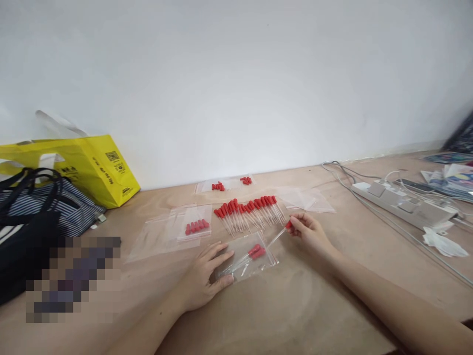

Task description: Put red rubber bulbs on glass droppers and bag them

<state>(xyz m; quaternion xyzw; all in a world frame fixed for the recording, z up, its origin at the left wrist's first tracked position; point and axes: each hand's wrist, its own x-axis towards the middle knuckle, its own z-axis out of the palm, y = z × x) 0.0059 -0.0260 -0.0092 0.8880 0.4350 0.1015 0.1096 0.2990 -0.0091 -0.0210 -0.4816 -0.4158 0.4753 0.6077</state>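
My right hand (307,231) pinches a glass dropper (285,229) by its red rubber bulb. The dropper's clear tube slants down and left to the open end of a clear zip bag (242,245). Inside that bag lie a few red-bulbed droppers (256,251). My left hand (211,271) rests with fingers spread over the bag's left edge, against the table. Just behind the bag is a row of several loose droppers (251,212), red bulbs pointing away from me and tubes toward me.
Filled bags (197,226) lie to the left and at the back (218,186). Flat clear bags (306,199) sit behind the row. A power strip (402,204) with cables and a crumpled tissue (443,242) are at right. A yellow bag (99,170) and a striped bag (79,207) stand left.
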